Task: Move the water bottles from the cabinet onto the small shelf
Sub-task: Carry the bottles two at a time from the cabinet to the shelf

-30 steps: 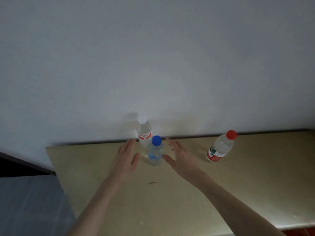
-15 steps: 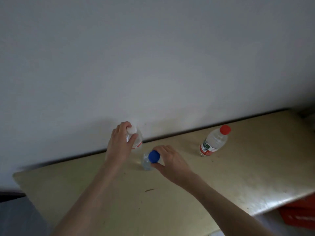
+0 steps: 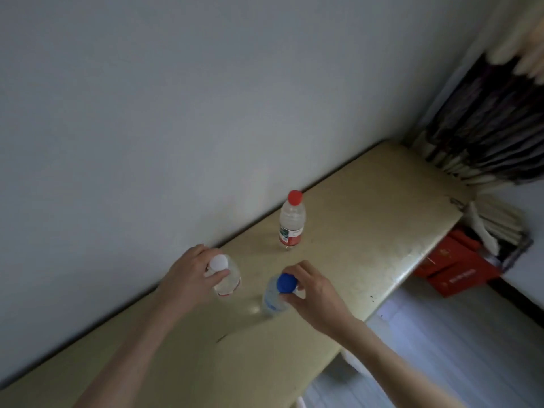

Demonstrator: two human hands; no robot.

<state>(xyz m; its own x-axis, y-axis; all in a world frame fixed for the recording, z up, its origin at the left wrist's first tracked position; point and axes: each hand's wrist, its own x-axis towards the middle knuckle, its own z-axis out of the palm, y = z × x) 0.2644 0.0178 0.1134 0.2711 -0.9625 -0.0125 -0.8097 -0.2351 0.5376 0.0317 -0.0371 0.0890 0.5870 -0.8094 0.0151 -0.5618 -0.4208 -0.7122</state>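
Beige cabinet top point(image 3: 368, 207), three water bottles.
I see left hand point(image 3: 188, 278) gripping white-capped bottle point(image 3: 225, 279), right hand point(image 3: 315, 293) pinching blue-capped bottle point(image 3: 275, 295) (neck holds may slip).

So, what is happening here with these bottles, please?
A person is gripping two water bottles by their necks on the cabinet top. The left hand holds the white-capped bottle; the right hand holds the blue-capped bottle. The red-capped bottle stands upright and untouched near the wall. No shelf is in view.
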